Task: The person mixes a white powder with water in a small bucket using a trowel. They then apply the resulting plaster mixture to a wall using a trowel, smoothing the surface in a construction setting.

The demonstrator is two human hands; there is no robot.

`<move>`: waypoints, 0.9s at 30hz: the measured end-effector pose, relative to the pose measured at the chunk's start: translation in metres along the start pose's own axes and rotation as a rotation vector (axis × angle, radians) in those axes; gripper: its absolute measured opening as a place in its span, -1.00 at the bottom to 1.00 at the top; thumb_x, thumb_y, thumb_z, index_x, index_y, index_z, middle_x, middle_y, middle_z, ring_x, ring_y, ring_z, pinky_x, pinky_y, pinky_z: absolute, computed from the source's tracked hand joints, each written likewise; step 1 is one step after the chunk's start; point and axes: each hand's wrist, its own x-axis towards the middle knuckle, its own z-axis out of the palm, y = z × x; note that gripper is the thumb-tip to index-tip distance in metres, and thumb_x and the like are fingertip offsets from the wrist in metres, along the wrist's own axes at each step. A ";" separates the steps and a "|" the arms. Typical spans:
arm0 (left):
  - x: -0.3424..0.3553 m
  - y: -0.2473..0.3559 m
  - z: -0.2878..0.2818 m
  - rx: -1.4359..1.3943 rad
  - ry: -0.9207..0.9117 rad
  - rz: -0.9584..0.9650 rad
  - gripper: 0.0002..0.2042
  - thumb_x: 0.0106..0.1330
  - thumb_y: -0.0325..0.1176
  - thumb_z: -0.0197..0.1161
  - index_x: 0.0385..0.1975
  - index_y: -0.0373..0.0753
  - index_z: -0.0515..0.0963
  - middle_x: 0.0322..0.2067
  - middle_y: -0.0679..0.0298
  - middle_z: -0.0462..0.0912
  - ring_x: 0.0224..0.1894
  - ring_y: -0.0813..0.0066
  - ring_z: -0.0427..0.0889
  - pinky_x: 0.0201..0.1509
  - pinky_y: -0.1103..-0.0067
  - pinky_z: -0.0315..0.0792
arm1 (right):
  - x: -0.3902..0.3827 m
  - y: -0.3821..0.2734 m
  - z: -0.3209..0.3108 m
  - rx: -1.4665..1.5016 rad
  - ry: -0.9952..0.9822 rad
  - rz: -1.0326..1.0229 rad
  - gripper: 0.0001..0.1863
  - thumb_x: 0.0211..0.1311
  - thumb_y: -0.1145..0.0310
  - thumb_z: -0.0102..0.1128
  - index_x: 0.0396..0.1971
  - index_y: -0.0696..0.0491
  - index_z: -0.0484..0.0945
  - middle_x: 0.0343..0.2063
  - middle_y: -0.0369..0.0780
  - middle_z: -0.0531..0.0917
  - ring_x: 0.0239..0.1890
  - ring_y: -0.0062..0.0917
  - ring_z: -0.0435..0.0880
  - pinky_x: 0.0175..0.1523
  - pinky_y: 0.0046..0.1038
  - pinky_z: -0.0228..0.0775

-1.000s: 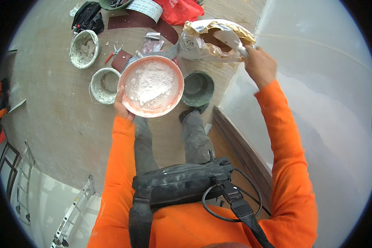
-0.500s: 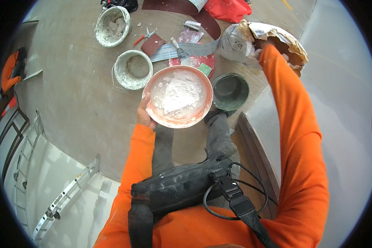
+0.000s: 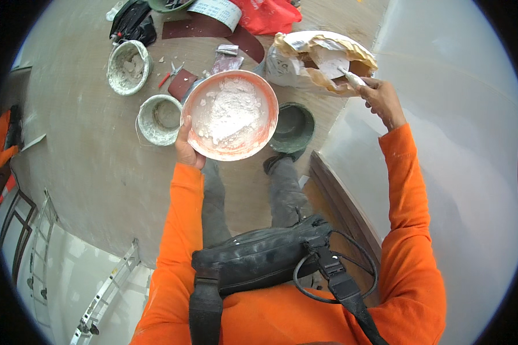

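Observation:
My left hand (image 3: 189, 148) grips the left rim of an orange bucket (image 3: 236, 153), its thumb over the edge. A heap of white powder (image 3: 236, 108) sits inside, with paler wet-looking mix around it. My right hand (image 3: 383, 100) is closed around the pale handle of a trowel (image 3: 354, 78). White powder covers its blade, which is over the torn mouth of a paper sack (image 3: 284, 68). That sack lies tilted on the floor, its brown inner lining showing. Close to the orange bucket's right side stands a dark green bucket (image 3: 293, 131).
Two plaster-crusted buckets (image 3: 111, 77) (image 3: 145, 127) stand at left. Pliers (image 3: 165, 79), brown sandpaper (image 3: 181, 84) and a red plastic bag (image 3: 265, 16) lie farther off. A wall (image 3: 443, 144) rises at right, beside a wooden board (image 3: 342, 198). Ladders (image 3: 106, 290) and a person in orange (image 3: 4, 141) are at left.
My right hand has come out of the sack toward the right, and the powder-laden trowel now shows. The view has shifted; my left hand still holds the orange bucket.

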 end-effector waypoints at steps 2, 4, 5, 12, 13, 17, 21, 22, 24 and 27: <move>-0.005 0.007 0.009 -0.029 -0.063 -0.007 -0.25 0.27 -0.03 0.29 0.36 -0.32 0.21 0.25 0.05 0.42 0.27 0.18 0.43 0.38 0.31 0.30 | -0.038 0.003 -0.002 0.017 0.090 0.003 -0.55 0.16 0.18 0.26 0.02 0.08 0.68 -0.59 -0.34 0.52 -0.60 -0.68 0.41 -0.53 -0.58 0.25; -0.006 0.012 0.009 -0.057 -0.092 -0.027 -0.24 0.25 -0.03 0.32 0.35 -0.33 0.22 0.25 0.06 0.42 0.27 0.19 0.43 0.38 0.32 0.29 | -0.068 0.004 0.000 0.013 0.163 -0.021 -0.53 0.13 0.14 0.28 0.01 0.07 0.69 -0.61 -0.32 0.52 -0.60 -0.66 0.42 -0.51 -0.56 0.27; -0.006 0.014 0.009 -0.061 -0.105 -0.030 -0.24 0.24 -0.03 0.32 0.34 -0.33 0.23 0.24 0.06 0.43 0.26 0.19 0.44 0.38 0.32 0.29 | -0.079 0.007 0.007 0.007 0.192 -0.048 -0.52 0.13 0.13 0.28 0.02 0.07 0.68 -0.62 -0.32 0.52 -0.60 -0.66 0.43 -0.50 -0.56 0.27; -0.012 0.025 0.011 -0.069 -0.152 -0.041 -0.27 0.22 -0.03 0.35 0.30 -0.33 0.28 0.18 0.08 0.50 0.19 0.21 0.51 0.34 0.33 0.35 | -0.131 -0.004 0.037 0.215 0.113 0.060 -0.54 0.22 0.26 0.24 0.11 0.10 0.61 -0.44 -0.35 0.58 -0.51 -0.70 0.48 -0.47 -0.60 0.32; -0.012 0.025 0.011 -0.077 -0.156 -0.048 -0.27 0.22 -0.03 0.35 0.30 -0.33 0.28 0.18 0.08 0.50 0.19 0.21 0.51 0.34 0.33 0.35 | -0.137 -0.006 0.039 0.227 0.103 0.072 -0.53 0.21 0.25 0.24 0.11 0.10 0.60 -0.43 -0.35 0.59 -0.50 -0.69 0.48 -0.46 -0.60 0.32; -0.007 0.020 0.003 -0.067 -0.145 -0.053 -0.29 0.23 -0.03 0.34 0.28 -0.33 0.30 0.15 0.08 0.52 0.17 0.22 0.53 0.32 0.33 0.39 | -0.161 -0.002 0.048 0.315 0.060 0.073 -0.52 0.20 0.26 0.24 0.11 0.13 0.60 -0.41 -0.33 0.60 -0.47 -0.66 0.50 -0.43 -0.59 0.34; 0.002 0.008 0.001 -0.072 -0.121 -0.061 -0.30 0.22 -0.02 0.36 0.25 -0.33 0.33 0.12 0.09 0.55 0.13 0.24 0.56 0.26 0.35 0.44 | -0.185 0.003 0.082 0.360 0.113 -0.042 -0.54 0.19 0.32 0.30 0.11 0.09 0.60 -0.40 -0.30 0.60 -0.44 -0.65 0.52 -0.38 -0.57 0.39; 0.005 0.005 -0.001 -0.074 -0.119 -0.061 -0.31 0.22 -0.02 0.36 0.24 -0.33 0.34 0.11 0.09 0.55 0.13 0.24 0.57 0.26 0.35 0.44 | -0.190 0.003 0.098 0.222 0.229 -0.207 -0.54 0.15 0.35 0.33 0.09 0.05 0.61 -0.38 -0.29 0.62 -0.42 -0.61 0.55 -0.36 -0.55 0.42; 0.010 0.000 0.000 -0.084 -0.121 -0.059 -0.32 0.21 -0.02 0.38 0.23 -0.33 0.37 0.10 0.10 0.56 0.12 0.26 0.57 0.24 0.36 0.45 | -0.193 0.004 0.133 -0.072 0.462 -0.532 -0.54 0.08 0.40 0.39 0.06 -0.04 0.64 -0.33 -0.25 0.64 -0.40 -0.55 0.61 -0.31 -0.51 0.47; 0.015 -0.005 -0.003 -0.065 -0.086 -0.031 -0.32 0.21 -0.02 0.37 0.23 -0.33 0.37 0.10 0.10 0.56 0.12 0.26 0.57 0.25 0.36 0.44 | -0.187 0.002 0.171 -0.332 0.624 -0.563 -0.44 -0.03 0.47 0.42 0.08 -0.17 0.64 -0.26 -0.24 0.64 -0.33 -0.44 0.67 -0.25 -0.43 0.52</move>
